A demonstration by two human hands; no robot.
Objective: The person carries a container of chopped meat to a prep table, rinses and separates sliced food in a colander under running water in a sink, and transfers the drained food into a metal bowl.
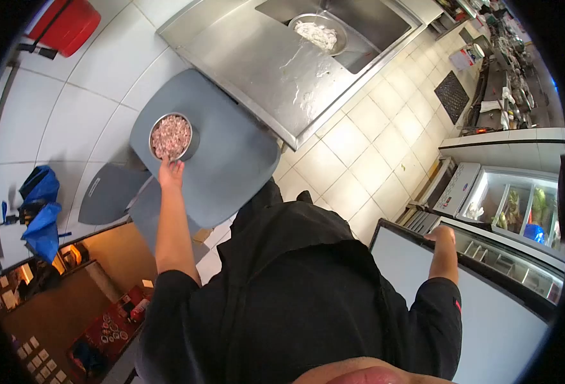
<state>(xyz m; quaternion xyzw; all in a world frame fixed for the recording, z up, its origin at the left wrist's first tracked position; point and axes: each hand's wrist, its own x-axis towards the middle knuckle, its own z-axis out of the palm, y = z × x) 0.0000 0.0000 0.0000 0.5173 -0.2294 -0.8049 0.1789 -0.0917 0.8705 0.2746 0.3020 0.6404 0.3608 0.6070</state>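
1 metal bowl [193, 144] of pink mince [171, 136] sits on a grey surface [231, 150]; the white door [487, 326] stands open.

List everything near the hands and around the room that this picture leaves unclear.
All in the head view:
- Depth of the pink mince: hidden by the wall of its metal bowl.
- Exact grip of the left hand: fingers too small.
- Right hand's fingertips: too small to tell how they meet the white panel.
- Red container's top: cut off by the dark rounded edge.
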